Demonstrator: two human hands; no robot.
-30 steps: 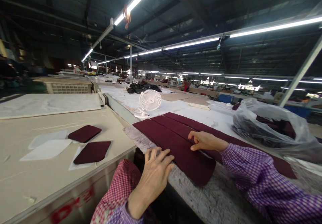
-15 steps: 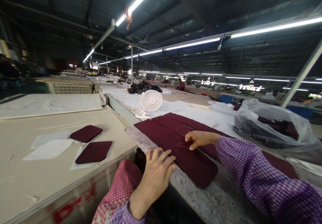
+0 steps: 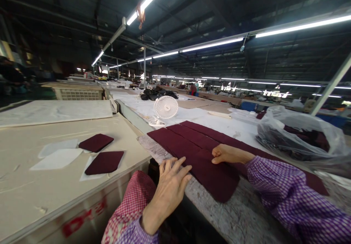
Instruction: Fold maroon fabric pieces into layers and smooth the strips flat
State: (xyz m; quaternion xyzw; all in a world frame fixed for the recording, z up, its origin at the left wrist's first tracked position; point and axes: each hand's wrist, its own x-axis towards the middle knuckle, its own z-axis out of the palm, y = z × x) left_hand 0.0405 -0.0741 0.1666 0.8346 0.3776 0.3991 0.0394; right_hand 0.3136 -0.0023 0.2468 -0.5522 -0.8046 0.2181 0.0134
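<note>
Several long maroon fabric panels [image 3: 203,163] lie side by side on a grey felt-like pad [image 3: 219,214]. My left hand [image 3: 168,185] rests at the near edge of the closest panel, fingers spread and fingertips on the cloth. Over the same panel, further right, my right hand [image 3: 226,154] is closed with its fingers curled in and the thumb against them. Whatever it may pinch is hidden. The closest panel has a rounded right end and lies flat.
A small white fan [image 3: 166,107] stands behind the panels. On the cream table [image 3: 22,185] at left lie two maroon fabric pieces [image 3: 104,162] and white sheets [image 3: 56,159]. A clear plastic bag [image 3: 296,130] with dark cloth sits at right. A person [image 3: 193,89] is far back.
My right hand has slid right along the panel, and its fingers are curled in more tightly. My left hand stays almost in place. The view has shifted slightly.
</note>
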